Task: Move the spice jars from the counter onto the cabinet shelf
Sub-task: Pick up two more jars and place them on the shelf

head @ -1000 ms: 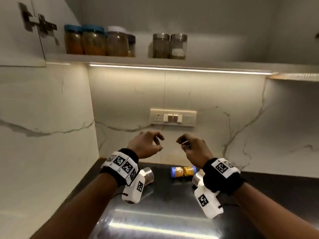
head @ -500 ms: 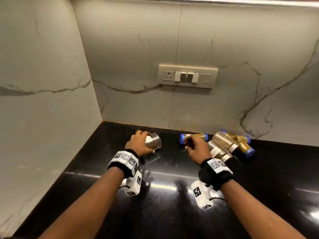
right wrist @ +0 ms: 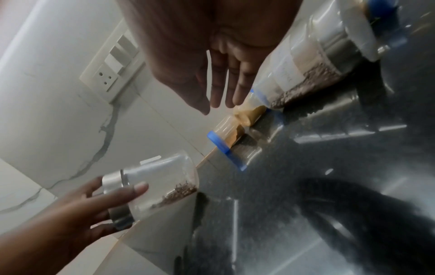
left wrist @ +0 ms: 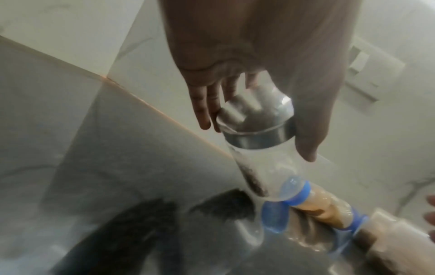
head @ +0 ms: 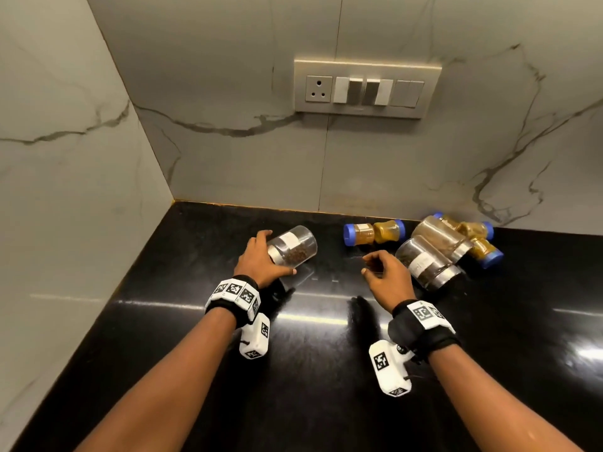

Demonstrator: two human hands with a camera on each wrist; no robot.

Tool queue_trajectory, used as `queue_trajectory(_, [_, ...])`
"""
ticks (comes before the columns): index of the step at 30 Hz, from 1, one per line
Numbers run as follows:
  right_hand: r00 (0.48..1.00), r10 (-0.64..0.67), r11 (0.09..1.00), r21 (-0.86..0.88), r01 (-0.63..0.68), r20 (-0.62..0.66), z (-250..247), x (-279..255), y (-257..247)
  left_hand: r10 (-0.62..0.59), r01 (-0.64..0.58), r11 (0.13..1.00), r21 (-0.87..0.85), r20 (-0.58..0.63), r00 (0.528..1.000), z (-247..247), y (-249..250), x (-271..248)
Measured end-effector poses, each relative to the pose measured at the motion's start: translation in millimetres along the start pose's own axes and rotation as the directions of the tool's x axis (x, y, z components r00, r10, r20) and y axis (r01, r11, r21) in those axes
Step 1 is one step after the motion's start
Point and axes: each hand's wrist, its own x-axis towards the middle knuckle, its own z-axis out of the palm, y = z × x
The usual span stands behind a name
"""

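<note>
Glass jar in curled left hand

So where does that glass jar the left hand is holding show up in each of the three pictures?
Head view: the glass jar is left of centre, tilted, held by the left hand.
Left wrist view: centre, its steel lid under the fingers.
Right wrist view: lower left.
Shared landmark: the switch plate on the wall, seen in all three.
</note>
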Motion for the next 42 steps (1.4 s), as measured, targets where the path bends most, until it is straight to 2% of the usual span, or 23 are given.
queue_trajectory(5, [0.998,0.019,1.0,0.023,-0.017,-0.055,-23.5,8.5,15.4,0.125,-0.133,0.983,-0.125,-0.069,0.99,13.2,40.8,0.3])
queue_trajectory(8, [0.996,-0.002,1.0,0.018,0.004,-0.091,-42.4,11.8,24.1,0.232,-0.241,0.966,-0.097,-0.099,0.968,24.8,69.2,-2.8])
queue_trajectory(11, [0.985,-0.062,0.996,-0.081,0.049,-0.161,-63.8,15.5,35.3,0.315,-0.319,0.947,-0.042,-0.08,0.946,39.5,93.0,-8.7])
queue_trajectory(13, [0.986,-0.004,0.977,-0.212,-0.032,-0.169,-81.0,18.3,42.8,0.343,-0.342,0.939,0.02,-0.043,0.938,51.0,105.3,-12.7])
queue_trajectory(15, [0.986,0.104,0.917,-0.37,-0.147,-0.133,-96.0,20.1,49.4,0.342,-0.342,0.934,0.099,0.014,0.939,62.5,112.8,-15.2])
queue_trajectory(17, [0.976,0.198,0.861,-0.459,-0.22,-0.095,-104.7,22.2,56.7,0.325,-0.332,0.927,0.174,0.071,0.943,71.9,116.5,-16.3])
queue_trajectory(20, [0.949,0.316,0.829,-0.483,-0.282,-0.01,-106.8,25.5,72.4,0.279,-0.294,0.938,0.182,0.102,0.955,79.8,120.3,-17.5])
queue_trajectory(23, [0.934,0.353,0.871,-0.382,-0.308,0.053,-100.1,25.1,85.1,0.251,-0.264,0.953,0.146,0.103,0.962,80.0,120.1,-18.2])
queue_trajectory(30, [0.972,0.23,0.959,-0.179,-0.218,0.047,-108.7,22.4,79.0,0.269,-0.281,0.959,0.034,0.198,0.943,75.8,116.7,-22.2])
queue_trajectory(34, [0.999,0.045,0.996,-0.084,-0.044,0.01,-115.8,26.0,59.8,0.292,-0.324,0.946,0.032,0.36,0.886,58.9,115.4,-19.8])
queue_trajectory(37, [0.99,-0.082,0.982,-0.162,0.1,0.118,-110.6,23.9,50.7,0.265,-0.336,0.939,0.08,0.454,0.85,45.9,115.5,-16.6])
queue_trajectory(39, [0.969,-0.131,0.967,-0.189,0.172,0.211,-104.9,20.7,50.1,0.27,-0.343,0.934,0.095,0.44,0.856,44.2,112.9,-16.5])
queue_trajectory(42, [0.948,-0.177,0.969,-0.125,0.215,0.266,-101.9,19.0,48.9,0.289,-0.341,0.932,0.12,0.319,0.903,52.3,106.5,-21.9])
